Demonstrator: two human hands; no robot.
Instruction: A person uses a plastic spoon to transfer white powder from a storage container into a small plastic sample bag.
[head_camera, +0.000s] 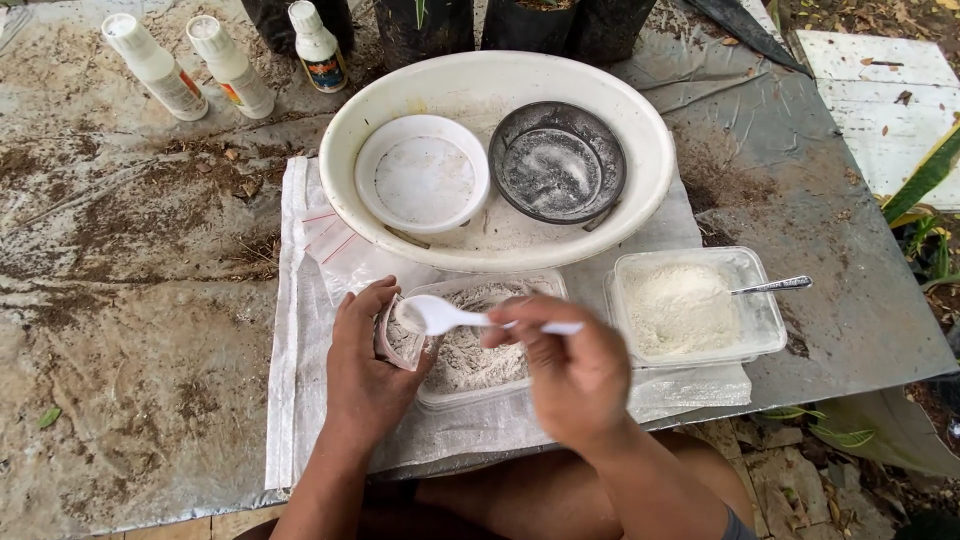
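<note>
My right hand holds a white plastic spoon loaded with white powder, its bowl over a small clear zip bag. My left hand grips that bag open, at the left edge of a clear plastic container of greyish-white powder. To the right stands a second clear container of finer white powder with a metal spoon resting in it.
A large white basin behind holds a white bowl and a dark bowl. Spare zip bags lie on the white woven sheet. Three white bottles stand at the back left, dark plant bags at the back.
</note>
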